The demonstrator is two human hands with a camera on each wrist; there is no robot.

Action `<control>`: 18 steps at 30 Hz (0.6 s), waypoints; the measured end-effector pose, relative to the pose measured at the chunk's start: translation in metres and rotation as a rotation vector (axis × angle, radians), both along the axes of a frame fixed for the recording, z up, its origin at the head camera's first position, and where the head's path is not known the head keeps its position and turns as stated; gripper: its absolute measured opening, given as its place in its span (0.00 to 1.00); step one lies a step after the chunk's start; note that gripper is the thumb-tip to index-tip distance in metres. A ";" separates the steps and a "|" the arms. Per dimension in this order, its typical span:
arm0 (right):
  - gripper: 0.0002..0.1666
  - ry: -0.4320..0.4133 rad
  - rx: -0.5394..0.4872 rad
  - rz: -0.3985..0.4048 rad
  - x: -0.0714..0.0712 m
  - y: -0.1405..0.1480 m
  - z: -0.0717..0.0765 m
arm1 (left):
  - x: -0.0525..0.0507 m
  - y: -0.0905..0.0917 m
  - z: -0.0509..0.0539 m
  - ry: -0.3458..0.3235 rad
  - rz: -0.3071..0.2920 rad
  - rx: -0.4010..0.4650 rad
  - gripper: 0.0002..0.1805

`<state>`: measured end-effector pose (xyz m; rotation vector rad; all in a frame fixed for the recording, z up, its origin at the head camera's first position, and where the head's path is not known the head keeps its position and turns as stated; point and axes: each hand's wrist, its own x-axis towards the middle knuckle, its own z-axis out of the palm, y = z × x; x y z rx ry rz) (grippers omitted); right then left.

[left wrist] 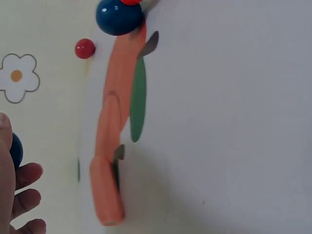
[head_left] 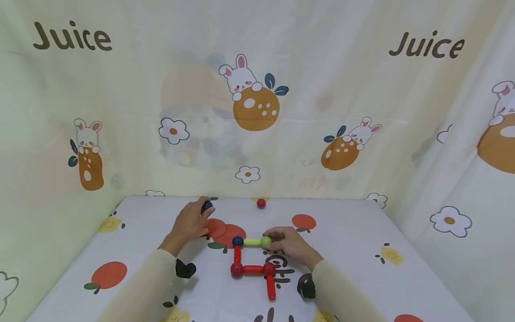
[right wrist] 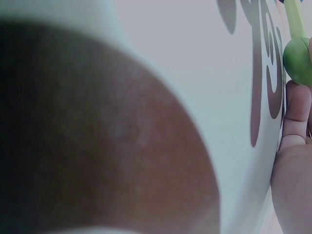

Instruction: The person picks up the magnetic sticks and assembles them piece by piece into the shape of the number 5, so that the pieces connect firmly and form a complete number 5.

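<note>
In the head view my left hand (head_left: 192, 222) holds a dark blue ball (head_left: 207, 206) near the table's back edge; the ball also peeks out beside the fingers in the left wrist view. My right hand (head_left: 293, 243) pinches a light green ball (head_left: 266, 243) between thumb and fingers. A yellow-green rod (head_left: 252, 243) joins that ball to another blue ball (head_left: 238, 241). From there a red rod (head_left: 237, 254) runs to a red ball (head_left: 236, 269), then a second red rod (head_left: 253, 269) to another red ball (head_left: 269, 269). A further red rod (head_left: 271, 288) points toward me from it.
A loose red ball (head_left: 261, 203) lies by the table's back edge. The white tablecloth (head_left: 342, 264) carries printed fruit and lettering. A pale printed curtain (head_left: 193, 89) hangs behind and at both sides. Black bands sit on both wrists.
</note>
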<state>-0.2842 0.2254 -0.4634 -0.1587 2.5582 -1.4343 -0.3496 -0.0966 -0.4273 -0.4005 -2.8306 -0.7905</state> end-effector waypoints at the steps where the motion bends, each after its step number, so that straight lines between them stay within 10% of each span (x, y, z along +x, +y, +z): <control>1: 0.23 0.000 0.001 0.000 0.000 0.000 0.000 | 0.001 -0.001 0.002 0.004 -0.005 0.004 0.28; 18: 0.23 -0.006 0.009 -0.030 -0.003 -0.003 -0.001 | 0.026 0.008 0.023 0.075 -0.101 0.088 0.26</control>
